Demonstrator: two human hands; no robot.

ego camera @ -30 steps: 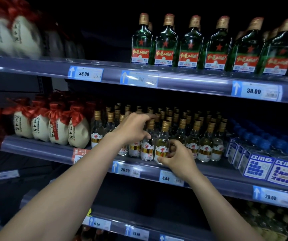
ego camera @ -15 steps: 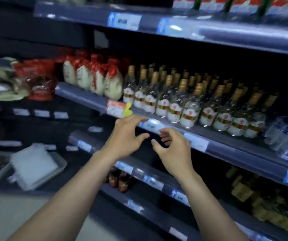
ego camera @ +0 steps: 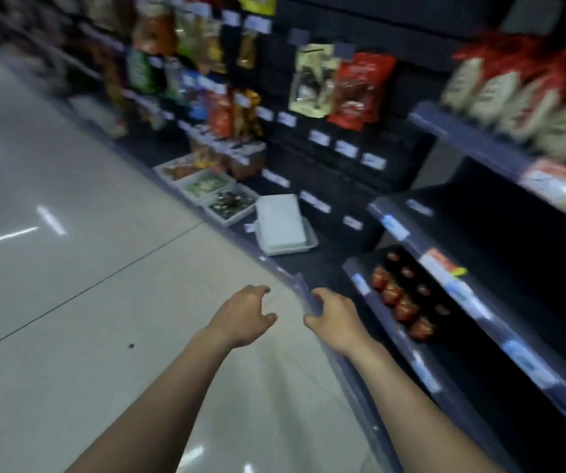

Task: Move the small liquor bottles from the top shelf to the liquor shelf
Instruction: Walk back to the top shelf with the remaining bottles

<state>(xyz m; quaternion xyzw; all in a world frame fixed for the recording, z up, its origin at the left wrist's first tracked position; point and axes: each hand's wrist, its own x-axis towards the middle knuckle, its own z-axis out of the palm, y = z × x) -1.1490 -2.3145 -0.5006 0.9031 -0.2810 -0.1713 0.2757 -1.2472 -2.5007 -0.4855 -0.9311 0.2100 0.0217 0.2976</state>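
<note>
Pale grey floor tiles [ego camera: 70, 336] fill the left of the head view, and two bare forearms reach forward over them. The left hand [ego camera: 244, 317] hangs with fingers loosely curled and spread, holding nothing. The right hand [ego camera: 334, 319] is just beside it, also empty and half open, its fingers near the edge of the lowest dark shelf [ego camera: 373, 394]. No small liquor bottle is in either hand, and none can be made out in this blurred picture. On a low shelf to the right stand about seven dark bottles with red caps [ego camera: 401, 302]. At upper right, roughly five cream jars with red ribbon tops [ego camera: 520, 93] line a higher shelf. Three white trays of loose goods [ego camera: 206, 186] sit in a row by the aisle, with one stack of empty white trays [ego camera: 281, 228] beside them.
</note>
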